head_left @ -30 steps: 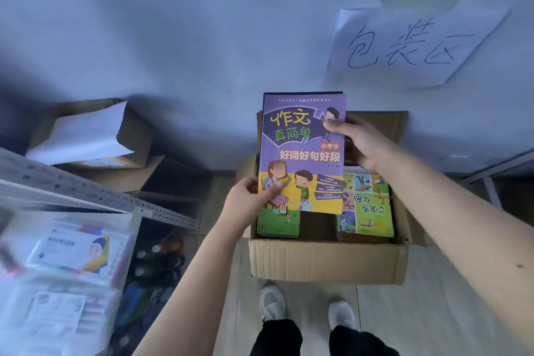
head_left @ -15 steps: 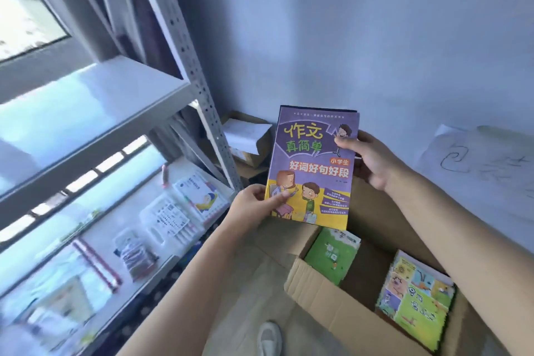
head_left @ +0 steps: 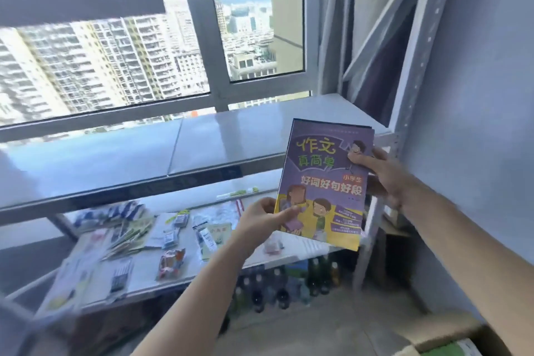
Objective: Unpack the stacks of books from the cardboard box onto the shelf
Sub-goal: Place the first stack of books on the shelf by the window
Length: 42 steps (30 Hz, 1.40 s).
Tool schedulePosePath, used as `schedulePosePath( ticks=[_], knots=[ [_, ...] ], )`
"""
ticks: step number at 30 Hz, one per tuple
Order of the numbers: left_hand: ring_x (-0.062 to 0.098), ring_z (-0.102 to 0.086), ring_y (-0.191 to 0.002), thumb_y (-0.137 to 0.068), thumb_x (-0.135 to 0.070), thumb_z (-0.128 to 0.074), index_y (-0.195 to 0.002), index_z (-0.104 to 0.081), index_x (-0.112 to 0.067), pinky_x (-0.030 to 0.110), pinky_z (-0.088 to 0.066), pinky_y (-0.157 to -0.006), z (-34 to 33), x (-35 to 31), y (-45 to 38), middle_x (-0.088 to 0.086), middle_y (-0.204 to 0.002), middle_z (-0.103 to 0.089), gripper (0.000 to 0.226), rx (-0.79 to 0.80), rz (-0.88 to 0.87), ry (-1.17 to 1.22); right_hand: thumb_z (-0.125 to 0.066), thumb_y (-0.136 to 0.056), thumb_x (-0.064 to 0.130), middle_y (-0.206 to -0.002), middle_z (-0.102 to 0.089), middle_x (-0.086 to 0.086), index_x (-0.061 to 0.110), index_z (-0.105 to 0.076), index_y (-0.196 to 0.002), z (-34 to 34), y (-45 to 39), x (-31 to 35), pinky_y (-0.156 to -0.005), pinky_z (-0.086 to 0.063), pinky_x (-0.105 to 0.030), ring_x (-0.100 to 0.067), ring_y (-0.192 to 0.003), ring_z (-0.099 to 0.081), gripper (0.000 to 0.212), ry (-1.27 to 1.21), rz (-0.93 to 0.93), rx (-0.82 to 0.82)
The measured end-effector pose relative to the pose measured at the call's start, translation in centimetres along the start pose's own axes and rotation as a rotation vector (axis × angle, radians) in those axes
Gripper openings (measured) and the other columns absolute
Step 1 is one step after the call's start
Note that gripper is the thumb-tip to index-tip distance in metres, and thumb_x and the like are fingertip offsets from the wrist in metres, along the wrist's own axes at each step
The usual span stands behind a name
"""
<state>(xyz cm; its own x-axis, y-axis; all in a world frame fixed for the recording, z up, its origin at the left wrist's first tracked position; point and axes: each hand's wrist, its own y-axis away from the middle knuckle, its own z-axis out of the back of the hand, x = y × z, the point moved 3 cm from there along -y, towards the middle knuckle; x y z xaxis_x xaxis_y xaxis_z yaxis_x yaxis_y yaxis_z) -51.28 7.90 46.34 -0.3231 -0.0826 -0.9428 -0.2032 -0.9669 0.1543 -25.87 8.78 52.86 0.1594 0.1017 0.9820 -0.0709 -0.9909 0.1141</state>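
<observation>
Purple and yellow covers face the camera on a stack of books (head_left: pixel 323 185), which is held up in the air in front of a metal shelf (head_left: pixel 202 141). The stack is gripped from both sides. The left hand (head_left: pixel 261 218) is clamped on the lower left corner, its thumb laid across the front cover and its fingers hidden behind. The right hand (head_left: pixel 381 173) is clamped on the upper right edge, thumb pressed on the cover near a cartoon face, fingers curled round the back. The two hands are kept apart by the width of the stack, which is tilted slightly, its top leaning to the right.

Behind the stack, the grey middle board of the shelf is seen bare where it shows, and a window (head_left: pixel 138 46) with tall buildings beyond it is seen above that board. On the lower board (head_left: pixel 291 257), small packets and stationery (head_left: pixel 170 240) are spread out, blurred too much for their labels to be read. Under that board, a row of bottles (head_left: pixel 289 286) is stood on the floor. At the bottom right corner, a cardboard box (head_left: pixel 450 329) is partly in view, and the green edge of a book (head_left: pixel 462 348) is seen inside it. A blue-grey wall (head_left: pixel 476 95) is seen on the right, beside the perforated upright of the shelf.
</observation>
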Motion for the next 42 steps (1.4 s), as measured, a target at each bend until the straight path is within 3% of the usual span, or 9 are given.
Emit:
schedulePosePath(
  ticks=[5, 9, 15, 19, 22, 26, 32, 37, 42],
  knots=[
    [0.007, -0.068, -0.068, -0.076, -0.033, -0.080, -0.087, -0.073, -0.014, 0.027, -0.055, -0.071, 12.8, 1.3, 2.7, -0.002, -0.078, -0.075, 0.023, -0.193, -0.015, 0.026, -0.073, -0.083, 0.021, -0.101, -0.075, -0.012, 0.016, -0.056, -0.130, -13.9, -3.6, 0.7, -0.087, -0.054, -0.052, -0.029, -0.077, -0.071, 0.050, 0.004, 0.023, 0.161],
    [0.003, -0.067, -0.066, -0.075, -0.039, -0.080, -0.089, -0.073, -0.014, 0.019, -0.052, -0.065, 22.7, 3.8, 4.6, -0.005, -0.076, -0.075, 0.029, -0.292, -0.010, -0.003, -0.087, -0.064, 0.037, -0.104, -0.074, -0.014, 0.017, -0.054, -0.132, -24.7, -5.8, -0.2, -0.087, -0.052, -0.058, -0.035, -0.083, -0.071, 0.078, 0.026, 0.023, 0.274],
    [0.011, -0.070, -0.074, -0.071, -0.044, -0.081, -0.087, -0.073, -0.016, 0.033, -0.055, -0.073, 38.0, 8.3, 6.9, 0.000, -0.083, -0.076, 0.033, -0.431, 0.009, 0.010, -0.075, -0.071, 0.029, -0.102, -0.075, -0.012, 0.017, -0.054, -0.134, -42.4, -9.3, -2.1, -0.087, -0.054, -0.053, -0.034, -0.083, -0.070, 0.067, -0.002, 0.022, 0.428],
    [0.006, -0.066, -0.064, -0.075, -0.035, -0.081, -0.082, -0.073, -0.019, 0.024, -0.051, -0.064, 45.0, 10.0, 7.8, -0.004, -0.074, -0.074, 0.019, -0.486, 0.030, 0.032, -0.071, -0.085, 0.020, -0.097, -0.075, -0.008, 0.017, -0.054, -0.134, -50.8, -11.4, -3.2, -0.073, -0.057, -0.042, -0.029, -0.077, -0.072, 0.053, -0.028, 0.016, 0.519],
    [0.005, -0.065, -0.061, -0.080, -0.028, -0.078, -0.089, -0.070, -0.014, 0.016, -0.048, -0.058, 48.9, 10.9, 8.0, -0.007, -0.070, -0.072, 0.019, -0.552, 0.062, 0.049, -0.072, -0.085, 0.020, -0.099, -0.074, -0.008, 0.018, -0.052, -0.136, -55.8, -12.8, -3.5, -0.071, -0.055, -0.040, -0.028, -0.078, -0.071, 0.055, -0.025, 0.016, 0.581],
    [0.009, -0.067, -0.064, -0.077, -0.032, -0.080, -0.105, -0.067, 0.001, 0.026, -0.054, -0.066, 53.0, 11.7, 7.9, 0.006, -0.082, -0.072, 0.045, -0.650, 0.078, 0.089, -0.074, -0.084, 0.024, -0.106, -0.073, -0.008, 0.022, -0.052, -0.138, -61.3, -14.6, -2.7, -0.078, -0.056, -0.042, -0.028, -0.085, -0.071, 0.058, -0.007, 0.013, 0.690],
    [0.001, -0.066, -0.065, -0.071, -0.052, -0.078, -0.098, -0.071, -0.014, 0.018, -0.048, -0.062, 58.6, 11.7, 6.8, -0.006, -0.079, -0.074, 0.048, -0.731, 0.088, 0.040, -0.074, -0.085, 0.021, -0.099, -0.075, -0.002, 0.022, -0.056, -0.133, -68.0, -17.7, -1.5, -0.073, -0.056, -0.036, -0.021, -0.079, -0.073, 0.052, 0.003, 0.015, 0.736],
    [0.017, -0.072, -0.079, -0.063, -0.059, -0.080, -0.105, -0.068, -0.011, 0.029, -0.057, -0.073, 64.3, 13.5, 5.2, 0.004, -0.089, -0.076, 0.065, -0.718, 0.096, 0.045, -0.080, -0.078, 0.026, -0.103, -0.076, -0.004, 0.023, -0.056, -0.133, -73.0, -19.0, -1.7, -0.074, -0.055, -0.038, -0.023, -0.086, -0.074, 0.060, 0.028, 0.063, 0.753],
    [0.020, -0.072, -0.087, -0.073, -0.040, -0.081, -0.108, -0.064, -0.011, 0.027, -0.057, -0.072, 70.6, 16.3, 3.3, 0.007, -0.100, -0.074, 0.049, -0.663, 0.078, 0.084, -0.084, -0.070, 0.029, -0.099, -0.077, -0.004, 0.020, -0.057, -0.130, -78.6, -19.9, -2.6, -0.075, -0.056, -0.038, -0.025, -0.089, -0.074, 0.066, 0.032, 0.131, 0.732]
  ],
)
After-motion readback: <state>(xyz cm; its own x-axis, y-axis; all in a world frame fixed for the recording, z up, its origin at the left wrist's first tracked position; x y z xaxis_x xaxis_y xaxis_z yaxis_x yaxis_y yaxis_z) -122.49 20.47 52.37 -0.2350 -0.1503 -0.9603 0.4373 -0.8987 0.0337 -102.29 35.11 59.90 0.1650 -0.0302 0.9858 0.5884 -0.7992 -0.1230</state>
